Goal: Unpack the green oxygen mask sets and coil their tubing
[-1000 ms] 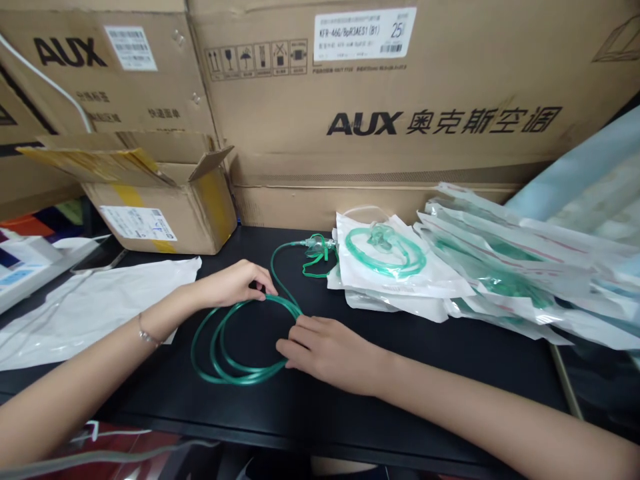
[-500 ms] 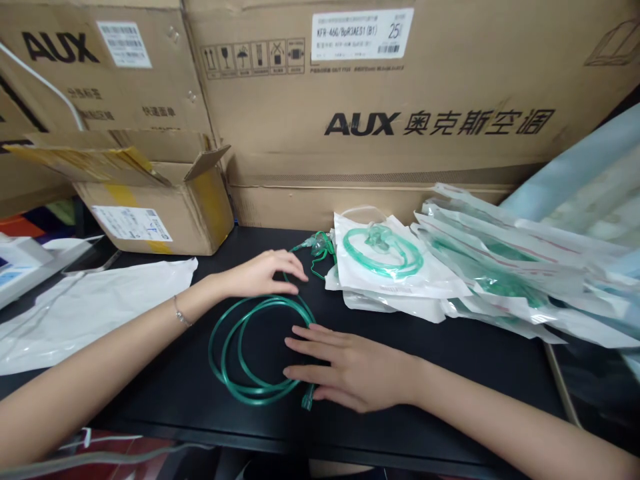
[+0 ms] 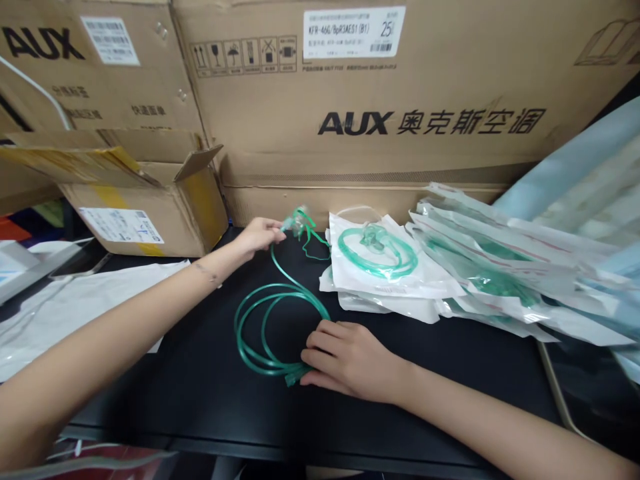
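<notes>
pinching the mask point(image 3: 302, 220) by its connector point(image 3: 287, 225) mid-frame is the left hand point(image 3: 260, 235); the right hand point(image 3: 353, 360) clamps the green coil point(image 3: 270, 365); top-right carton point(image 3: 360, 157) reads "aux", its label point(image 3: 353, 33) "kfr-46g/bpr3aes1 (b1)".

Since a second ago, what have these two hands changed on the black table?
The left hand let go of the coiled green plastic tubing, reached forward and grasped its end beside the clear plastic mask with green strap, now slightly farther up and left in view. The coil shifted right. The right hand opened, then closed on its right side again. The stacked white plastic bags and open brown cardboard box stayed put.
</notes>
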`<state>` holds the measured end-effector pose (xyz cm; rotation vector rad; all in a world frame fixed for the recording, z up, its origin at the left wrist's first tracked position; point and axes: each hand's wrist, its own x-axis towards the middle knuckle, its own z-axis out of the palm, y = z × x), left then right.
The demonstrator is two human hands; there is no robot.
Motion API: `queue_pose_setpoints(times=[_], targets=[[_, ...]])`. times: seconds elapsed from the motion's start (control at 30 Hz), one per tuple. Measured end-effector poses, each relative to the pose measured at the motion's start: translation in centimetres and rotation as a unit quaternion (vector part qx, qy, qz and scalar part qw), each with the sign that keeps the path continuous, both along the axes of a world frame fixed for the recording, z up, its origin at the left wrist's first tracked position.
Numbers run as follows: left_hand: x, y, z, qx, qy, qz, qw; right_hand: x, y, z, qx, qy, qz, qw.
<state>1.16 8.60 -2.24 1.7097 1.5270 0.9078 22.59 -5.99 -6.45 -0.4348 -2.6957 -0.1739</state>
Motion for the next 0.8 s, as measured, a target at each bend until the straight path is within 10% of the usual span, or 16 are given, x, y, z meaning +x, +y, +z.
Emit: queue_pose_setpoints(times=[0.23, 0.43, 0.6, 0.8], targets=[[-5.7, -5.6, 0.1, -0.014, -0.13, 0.023, 0.991, 0.5, 0.3, -0.4, -0.044, 0.026, -0.06, 0.997], [-4.6, -7.9, -2.2, 0.192, 0.054, -0.189, 0.962, -0.7, 0.1, -0.5, -0.072, 0.025, -0.08, 0.994], [-2.9, -9.3, -1.4, 0.232, 0.299, -0.361, 0.852, -1.8, 0.1, 0.1, -0.115, 0.006, -0.104, 0.988], [-3.0, -9.3, 0.0, 0.271, 0.422, -0.397, 0.769, 0.9, 0.2, 1.7, -0.124, -0.029, -0.036, 0.991]])
